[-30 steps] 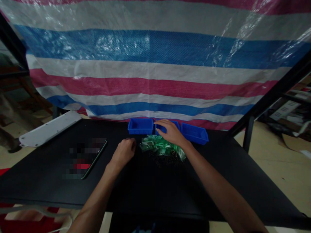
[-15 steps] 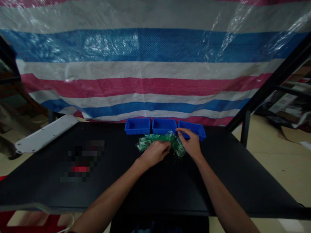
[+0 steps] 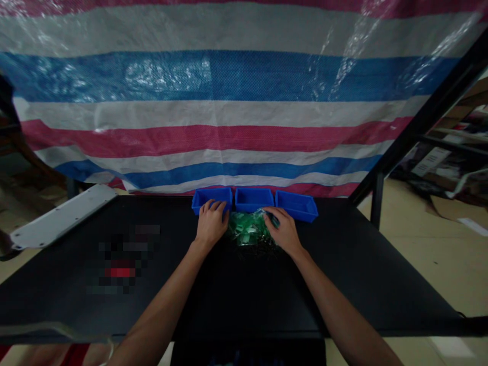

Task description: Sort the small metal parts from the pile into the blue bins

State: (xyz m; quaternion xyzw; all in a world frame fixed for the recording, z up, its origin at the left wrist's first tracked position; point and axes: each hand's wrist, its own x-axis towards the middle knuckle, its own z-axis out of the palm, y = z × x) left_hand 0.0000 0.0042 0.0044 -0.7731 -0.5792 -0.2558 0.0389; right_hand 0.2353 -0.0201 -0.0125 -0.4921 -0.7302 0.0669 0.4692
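Note:
A heap of clear plastic packets with green contents (image 3: 247,230) lies on the black table, with small dark bits along its near edge. My left hand (image 3: 211,222) rests at the heap's left side, fingers spread and slightly bent, close in front of the left blue bin (image 3: 206,193). On the opposite side, my right hand (image 3: 284,231) curves round the heap's right edge, thumb and forefinger apart and touching the packets. Neither hand visibly grips a packet. The middle blue bin (image 3: 254,206) stands right behind the heap, and the right blue bin (image 3: 299,206) is beyond my right hand.
A long white panel or power strip (image 3: 63,216) lies along the table's left edge. Pixelated items (image 3: 122,269) are on the left of the black table (image 3: 247,300). A striped plastic sheet (image 3: 217,112) hangs behind, and a black frame post (image 3: 375,201) rises at right.
My left hand has moved from the top of the heap to its left side, and its fingers have spread. My right hand has come lower against the heap, which looks more gathered. The view has shifted slightly.

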